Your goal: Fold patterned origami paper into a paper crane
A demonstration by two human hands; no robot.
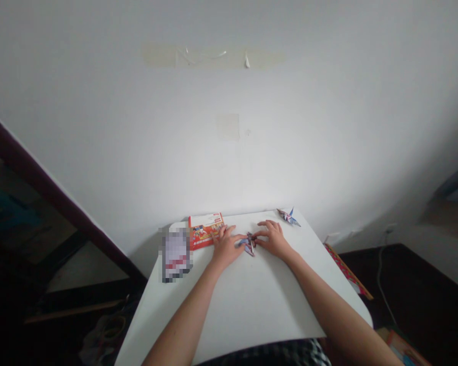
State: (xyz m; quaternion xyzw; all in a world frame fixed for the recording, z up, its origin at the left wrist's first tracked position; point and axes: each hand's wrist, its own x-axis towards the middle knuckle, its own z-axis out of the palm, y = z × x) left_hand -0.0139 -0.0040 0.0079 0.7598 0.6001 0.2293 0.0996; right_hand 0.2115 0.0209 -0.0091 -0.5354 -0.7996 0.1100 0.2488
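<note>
A small folded paper figure [249, 246], patterned in blue, white and dark red, is held low over the white table between my two hands. My left hand [226, 249] grips its left side with thumb and finger, while the other fingers stretch over the edge of an orange and white booklet or box [203, 238]. From the other side, my right hand [274, 241] pinches the figure with its fingertips, its upper fingers loosely bent. Fingertips hide parts of the folds. An origami crane [289, 217] in similar colours rests near the table's far right corner.
The white table [252, 310] stands against a pale wall [229, 168] with old tape marks. A blurred-out rectangular object [176, 254] lies at the table's left edge. A dark red-framed panel [41, 178] leans at left. A cable [381, 279] runs down to the floor at right.
</note>
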